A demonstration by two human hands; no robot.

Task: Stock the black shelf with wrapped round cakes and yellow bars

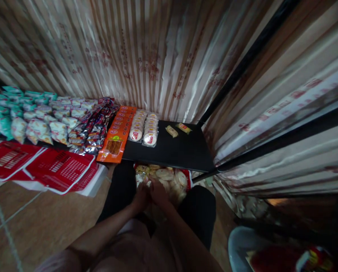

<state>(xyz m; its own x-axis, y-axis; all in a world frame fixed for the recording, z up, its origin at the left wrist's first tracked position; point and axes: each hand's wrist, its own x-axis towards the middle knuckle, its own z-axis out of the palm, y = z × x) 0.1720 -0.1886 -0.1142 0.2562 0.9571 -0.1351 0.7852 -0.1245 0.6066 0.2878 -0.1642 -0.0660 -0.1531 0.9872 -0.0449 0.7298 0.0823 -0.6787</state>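
Observation:
My left hand (141, 197) and my right hand (158, 192) are close together between my knees, fingers curled toward each other. They hover over an opened bag of wrapped snacks (165, 174), which holds pale round crackers and some yellowish small packets (144, 170). What lies between my fingers is too dark and small to make out. Beyond the bag, two small yellow-wrapped snacks (172, 131) lie on the black shelf (169, 153). Left of them stand two rows of round white crackers (150, 138) in clear wrappers.
Along the shelf leftward lie an orange snack pack (116, 132), dark shiny packets (93, 126), white packets (38, 130) and green packets (3, 126). Red bags (64, 168) hang below. Black poles (242, 68) and a striped curtain (146, 49) enclose the shelf. A pale tub (236, 245) stands lower right.

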